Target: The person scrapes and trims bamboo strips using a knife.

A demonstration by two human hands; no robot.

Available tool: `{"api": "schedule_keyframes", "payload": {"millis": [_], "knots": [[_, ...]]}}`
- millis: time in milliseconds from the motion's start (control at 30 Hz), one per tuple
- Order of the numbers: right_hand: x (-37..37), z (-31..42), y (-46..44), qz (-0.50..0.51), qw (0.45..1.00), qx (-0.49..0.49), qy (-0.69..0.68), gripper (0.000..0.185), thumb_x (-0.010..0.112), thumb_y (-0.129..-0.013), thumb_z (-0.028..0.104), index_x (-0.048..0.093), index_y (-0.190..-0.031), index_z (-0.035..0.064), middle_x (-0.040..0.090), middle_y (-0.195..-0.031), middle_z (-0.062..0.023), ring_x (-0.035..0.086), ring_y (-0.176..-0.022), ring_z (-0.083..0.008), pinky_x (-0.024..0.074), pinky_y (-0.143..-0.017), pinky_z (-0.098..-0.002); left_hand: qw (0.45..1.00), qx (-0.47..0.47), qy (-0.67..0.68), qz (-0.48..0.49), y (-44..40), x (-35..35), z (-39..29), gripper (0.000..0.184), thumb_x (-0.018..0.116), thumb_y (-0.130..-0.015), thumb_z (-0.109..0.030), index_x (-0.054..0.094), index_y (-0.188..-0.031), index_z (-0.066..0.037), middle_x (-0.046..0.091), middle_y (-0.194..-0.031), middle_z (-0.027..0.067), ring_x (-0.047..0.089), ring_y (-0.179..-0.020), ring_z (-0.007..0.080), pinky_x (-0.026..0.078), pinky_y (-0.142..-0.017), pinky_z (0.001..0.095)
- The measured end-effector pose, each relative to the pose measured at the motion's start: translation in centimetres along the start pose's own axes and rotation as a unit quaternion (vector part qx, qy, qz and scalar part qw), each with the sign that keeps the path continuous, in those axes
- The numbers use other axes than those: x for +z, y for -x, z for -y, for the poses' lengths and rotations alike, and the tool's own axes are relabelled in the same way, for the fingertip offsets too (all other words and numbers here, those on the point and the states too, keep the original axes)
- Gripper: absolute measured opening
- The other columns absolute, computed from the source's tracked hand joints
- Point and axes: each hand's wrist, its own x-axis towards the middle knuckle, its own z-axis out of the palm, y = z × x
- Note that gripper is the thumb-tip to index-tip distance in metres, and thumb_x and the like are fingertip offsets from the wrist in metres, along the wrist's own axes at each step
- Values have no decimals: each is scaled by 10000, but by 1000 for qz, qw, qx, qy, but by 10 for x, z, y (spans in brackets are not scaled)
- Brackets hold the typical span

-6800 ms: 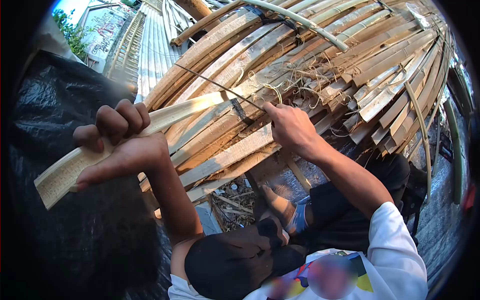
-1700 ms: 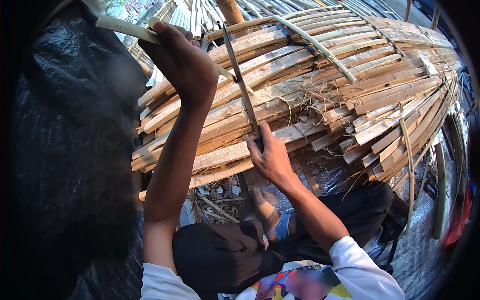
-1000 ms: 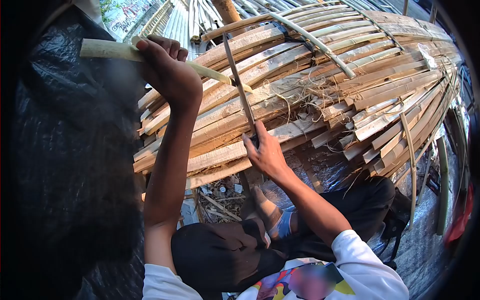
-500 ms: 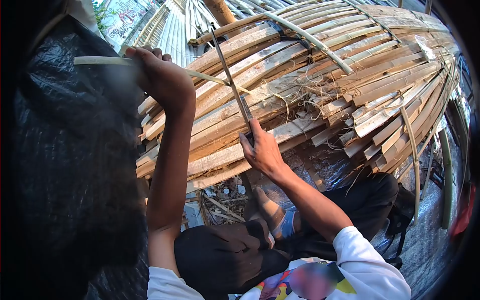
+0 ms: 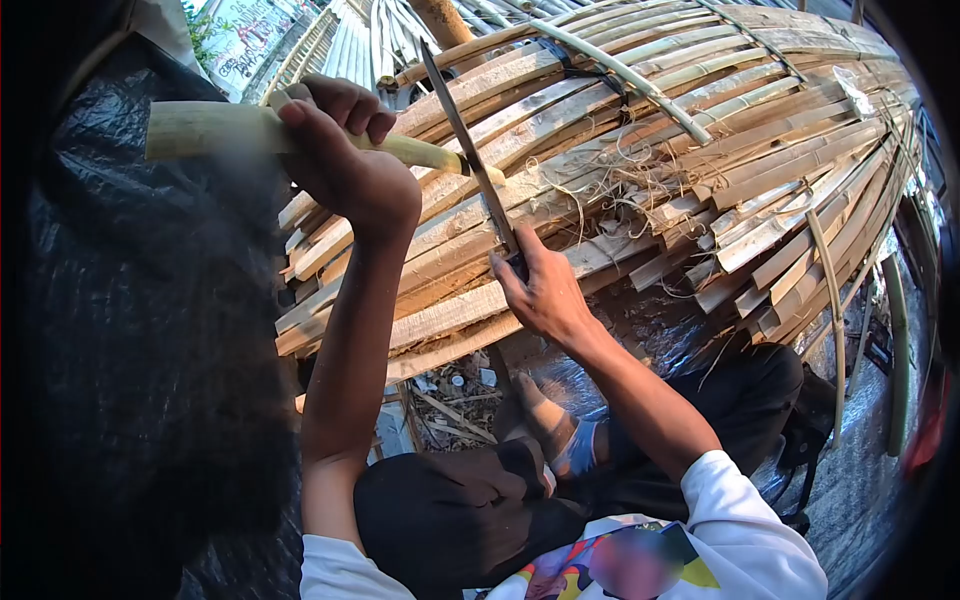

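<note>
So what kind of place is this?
Probably an outdoor bamboo workshop: a big pile of split bamboo strips, a long blade in the right hand, and curly shavings on the pile.

The sleeve [image 5: 740,500] is white, tarp [image 5: 150,300] seemingly black.

Straight to the bamboo strip [image 5: 215,130]: looks woody and smooth, with just a soft sheen. On to the blade [image 5: 455,115]: reads as metal, dark grey and fairly dull. Over at the stacked slats [image 5: 540,210], shows dry, woody faces, coarse and matt, fraying into thin, wiry fibres [image 5: 610,185]. Now the black sheet [image 5: 110,300]: looks like plastic, creased, catching glossy highlights. Across to the silvery sheet [image 5: 850,510]: shines, all wrinkles. Spots crinkled, shiny clear plastic [image 5: 852,92] too. Down to cloth: appears matt and soft on the black trousers [image 5: 460,500], matt again on the white shirt [image 5: 750,520].
</note>
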Motion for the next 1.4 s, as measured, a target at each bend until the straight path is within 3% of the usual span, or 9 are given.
{"api": "schedule_keyframes", "payload": {"millis": [167, 367, 567, 767, 900, 933, 1067, 1300, 1400], "knots": [[-3, 31, -2, -16, 992, -117, -34, 245, 610, -880, 136, 447, -1020, 19, 569, -639, -233, 584, -652, -460, 437, -564, -490, 999, 16, 35, 26, -3, -3, 2, 408, 413, -1006, -449, 268, -780, -141, 294, -668, -18, 288, -552, 78, 236, -455, 223], [-6, -2, -8, 17, 1000, 13, 22, 260, 593, -894, 180, 447, -1031, 14, 571, -643, -245, 575, -658, -474, 436, -582, -505, 998, 21, 37, 38, -1, -7, 1, 382, 428, -999, -426, 281, -788, -143, 283, -663, -15, 279, -543, 83, 227, -435, 223], [-11, 45, 0, -18, 991, -131, -35, 262, 604, -888, 162, 456, -1049, 18, 572, -637, -242, 574, -650, -474, 433, -576, -507, 996, 18, 72, 58, 3, 3, 1, 340, 433, -998, -399, 291, -811, -154, 292, -682, -16, 274, -545, 84, 220, -444, 224], [-4, -28, -8, 17, 999, 36, 22, 263, 591, -892, 186, 470, -1043, 7, 574, -646, -253, 589, -687, -480, 453, -607, -503, 995, -12, 76, 59, -6, -17, 4, 330, 422, -988, -384, 278, -790, -162, 283, -679, -12, 270, -550, 89, 216, -441, 233], [-12, 3, -7, -4, 1000, -19, -3, 261, 592, -893, 195, 470, -1025, 6, 554, -620, -247, 563, -640, -478, 423, -582, -508, 982, -36, 145, 113, -2, -9, 1, 339, 399, -999, -424, 283, -787, -186, 258, -619, -7, 249, -515, 103, 194, -432, 237], [-18, 20, -7, 13, 1000, -17, -2, 273, 587, -921, 228, 498, -1034, -4, 523, -614, -176, 497, -535, -294, 410, -555, -393, 983, -55, 138, 112, -5, -11, 1, 381, 389, -996, -505, 287, -789, -202, 240, -591, -7, 234, -498, 104, 187, -432, 237], [-8, 23, -8, -7, 995, -94, -34, 280, 587, -915, 235, 489, -1021, -5, 512, -615, -161, 472, -537, -285, 416, -560, -380, 981, -52, 138, 128, -5, -21, 1, 432, 372, -977, -591, 288, -791, -210, 237, -587, -8, 229, -496, 101, 186, -430, 242], [-23, 32, -15, 25, 999, -33, 2, 275, 589, -908, 221, 486, -1009, -14, 512, -604, -153, 473, -536, -264, 403, -553, -393, 984, -79, 123, 103, -2, -25, 1, 455, 330, -959, -653, 302, -805, -226, 236, -585, -10, 235, -483, 110, 193, -437, 255], [-15, 51, -6, 3, 996, -83, -35, 242, 591, -890, 178, 463, -991, -1, 550, -629, -216, 540, -601, -391, 428, -575, -461, 981, -70, 129, 127, 2, -15, -2, 459, 324, -958, -656, 297, -801, -226, 238, -585, -9, 231, -478, 115, 194, -437, 262]]}}
